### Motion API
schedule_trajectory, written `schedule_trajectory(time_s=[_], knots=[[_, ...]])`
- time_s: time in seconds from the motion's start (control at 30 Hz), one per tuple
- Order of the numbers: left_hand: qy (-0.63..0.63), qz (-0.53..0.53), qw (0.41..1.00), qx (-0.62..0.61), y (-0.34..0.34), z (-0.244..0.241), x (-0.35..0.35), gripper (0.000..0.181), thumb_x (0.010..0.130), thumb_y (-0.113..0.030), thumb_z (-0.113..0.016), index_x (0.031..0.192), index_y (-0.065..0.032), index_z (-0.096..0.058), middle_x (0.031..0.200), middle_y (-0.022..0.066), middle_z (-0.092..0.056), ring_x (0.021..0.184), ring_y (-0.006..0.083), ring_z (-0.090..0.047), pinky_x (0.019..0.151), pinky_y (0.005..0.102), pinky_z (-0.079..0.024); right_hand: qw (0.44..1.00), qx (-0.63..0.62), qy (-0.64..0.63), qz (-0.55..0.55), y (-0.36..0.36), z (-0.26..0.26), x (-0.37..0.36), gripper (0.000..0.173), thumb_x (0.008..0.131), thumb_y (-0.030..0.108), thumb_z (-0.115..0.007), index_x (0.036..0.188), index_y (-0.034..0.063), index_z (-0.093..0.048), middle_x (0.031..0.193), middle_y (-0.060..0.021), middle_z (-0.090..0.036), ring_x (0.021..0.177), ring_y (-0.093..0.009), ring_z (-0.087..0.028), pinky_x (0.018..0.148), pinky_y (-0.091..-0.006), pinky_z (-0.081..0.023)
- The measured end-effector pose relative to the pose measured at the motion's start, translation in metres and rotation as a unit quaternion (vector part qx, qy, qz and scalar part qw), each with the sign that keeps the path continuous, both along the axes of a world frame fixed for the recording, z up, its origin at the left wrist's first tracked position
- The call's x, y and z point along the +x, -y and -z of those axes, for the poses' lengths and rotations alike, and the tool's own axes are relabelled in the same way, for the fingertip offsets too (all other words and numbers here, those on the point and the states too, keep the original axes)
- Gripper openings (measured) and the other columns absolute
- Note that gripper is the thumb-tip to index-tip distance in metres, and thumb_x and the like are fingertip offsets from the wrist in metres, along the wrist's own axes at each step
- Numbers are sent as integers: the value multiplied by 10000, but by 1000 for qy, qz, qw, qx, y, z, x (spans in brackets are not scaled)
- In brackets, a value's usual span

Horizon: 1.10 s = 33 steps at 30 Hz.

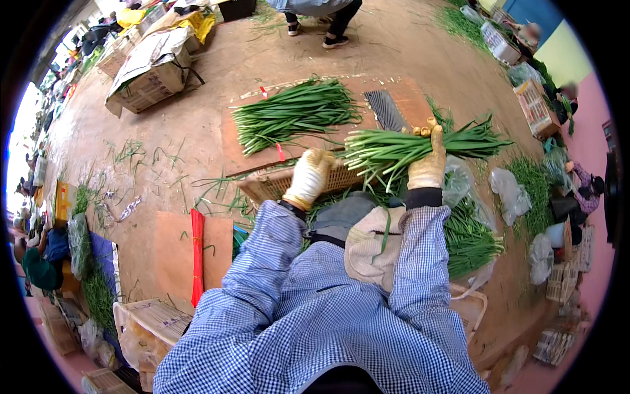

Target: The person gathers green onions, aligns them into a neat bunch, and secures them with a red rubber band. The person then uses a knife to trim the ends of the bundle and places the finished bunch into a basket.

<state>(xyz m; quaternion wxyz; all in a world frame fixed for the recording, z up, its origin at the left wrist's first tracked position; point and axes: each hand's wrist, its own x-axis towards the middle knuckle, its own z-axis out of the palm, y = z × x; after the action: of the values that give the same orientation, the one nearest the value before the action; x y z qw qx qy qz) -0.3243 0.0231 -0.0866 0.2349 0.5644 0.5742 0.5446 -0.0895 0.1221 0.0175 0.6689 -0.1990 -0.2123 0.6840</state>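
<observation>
My right hand [427, 160], in a stained white work glove, is closed around a bunch of green garlic chives [389, 150], its pale cut ends pointing left. My left hand [312, 175], gloved too, is curled beside those ends; whether it pinches anything cannot be told. Beyond it, a larger pile of chives [295, 113] lies on a brown board [234, 133], with red ties [280, 152] at its near and far sides. A grey ridged mat [386, 111] lies on the board's right part. Under the board's near edge is a plastic crate [266, 184].
Red tie strips [197, 256] lie on a board at left. More chives [467, 236] in plastic lie by my right arm. A covered crate [152, 86] stands at upper left. A person [320, 10] crouches ahead; other people work along both sides.
</observation>
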Motion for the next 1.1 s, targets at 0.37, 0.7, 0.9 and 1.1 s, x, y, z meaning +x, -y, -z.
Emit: schedule_trajectory(time_s=[0.37,0.7,0.9,1.1], knots=[[-152,-50,963,-217,39,-18,-25,143,860,-123,-688,968,-32,-704,995,231,-680,946,381,-680,803,418,-553,1000,-14,-11,17,-10,-6,9,218,939,275,-717,1026,93,-634,836,-13,-617,826,-199,-609,916,-525,-543],[335,-4,940,-63,-2,-69,58,338,899,-144,-746,1168,32,-643,1122,69,-674,1023,152,-625,951,279,-486,996,-57,8,65,-1,-13,-5,276,908,240,-758,1019,19,-636,874,-95,-642,809,-258,-637,855,-540,-595],[503,50,857,-102,-12,-87,68,235,900,-144,-736,1082,-3,-695,971,48,-712,893,140,-646,843,279,-507,999,-35,16,31,10,-17,-12,266,927,258,-735,1079,54,-660,819,-16,-603,817,-196,-594,897,-436,-543],[586,1,801,-124,-28,-84,74,189,884,-110,-742,1013,23,-706,913,103,-720,746,197,-677,657,322,-565,998,-47,8,44,9,-10,-13,261,901,203,-765,1045,18,-649,835,-72,-615,799,-250,-622,867,-503,-579]])
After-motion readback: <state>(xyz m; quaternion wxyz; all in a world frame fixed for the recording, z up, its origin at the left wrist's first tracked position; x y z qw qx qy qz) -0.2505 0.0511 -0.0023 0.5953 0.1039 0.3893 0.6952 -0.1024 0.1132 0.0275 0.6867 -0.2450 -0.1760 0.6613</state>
